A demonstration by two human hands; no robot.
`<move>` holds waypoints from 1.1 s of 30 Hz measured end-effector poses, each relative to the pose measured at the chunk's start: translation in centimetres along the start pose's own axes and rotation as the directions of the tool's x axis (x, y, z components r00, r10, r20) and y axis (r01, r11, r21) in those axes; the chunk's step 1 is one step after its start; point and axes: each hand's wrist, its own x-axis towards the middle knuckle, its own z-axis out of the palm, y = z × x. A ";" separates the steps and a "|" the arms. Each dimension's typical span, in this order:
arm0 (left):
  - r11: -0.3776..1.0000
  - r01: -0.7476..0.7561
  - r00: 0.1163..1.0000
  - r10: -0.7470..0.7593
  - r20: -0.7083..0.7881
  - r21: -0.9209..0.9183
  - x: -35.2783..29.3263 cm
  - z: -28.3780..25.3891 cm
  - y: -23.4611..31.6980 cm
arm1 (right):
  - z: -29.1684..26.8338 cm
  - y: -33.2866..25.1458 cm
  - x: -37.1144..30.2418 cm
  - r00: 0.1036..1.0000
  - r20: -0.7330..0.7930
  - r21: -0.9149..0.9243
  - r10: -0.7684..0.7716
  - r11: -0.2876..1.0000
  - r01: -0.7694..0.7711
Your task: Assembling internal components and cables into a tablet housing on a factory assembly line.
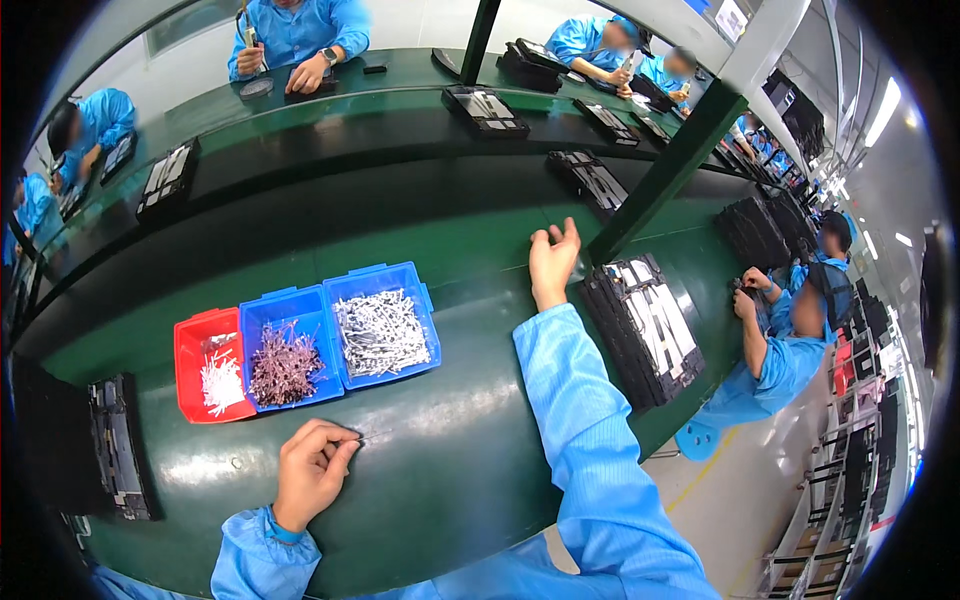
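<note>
My left hand (pixel 312 472) is closed in a pinch over the green table, just in front of the bins. A thin, dark sliver pokes out from its fingertips, too small to name. My right hand (pixel 553 262) reaches out with its fingers apart, between the bins and a green post (pixel 668 172). Close to it on the right stands a stack of black trays (pixel 650 335) holding white and silver strips. Three bins stand joined in a row: a red bin (pixel 187 372) with white sticks, a blue bin (pixel 262 308) with brownish parts, and another blue bin (pixel 424 309) with white-and-black pieces.
Beyond the table runs a dark conveyor (pixel 330 190); several filled trays, among them a black tray (pixel 588 182), lie along it. More black trays (pixel 122 447) stand at the left edge. Co-workers in blue sit across the line, and a co-worker (pixel 775 340) sits at my right.
</note>
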 end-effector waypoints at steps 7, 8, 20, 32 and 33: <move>1.000 0.002 1.000 -0.002 0.003 0.009 0.0 0.2 -0.1 | 1.0 3.5 6.7 0.980 -0.199 -0.155 0.012 0.987 -0.043; 1.000 -0.002 1.000 0.002 0.006 0.018 -0.1 0.1 -0.1 | 1.2 3.8 7.3 0.980 -0.199 -0.150 0.013 0.988 -0.043; 0.997 -0.063 0.996 0.059 0.071 0.052 0.2 -0.1 -0.9 | 1.2 5.9 11.3 0.891 -0.143 0.431 0.431 0.837 -0.336; 0.999 -0.045 0.999 0.045 -0.011 0.023 0.8 0.0 -0.7 | 2.1 0.3 5.8 0.775 0.504 0.695 0.382 0.353 -0.626; 0.998 -0.060 0.998 0.060 -0.010 0.025 0.9 0.0 -0.8 | 2.4 -0.9 4.6 0.720 0.548 0.655 0.426 0.316 -0.686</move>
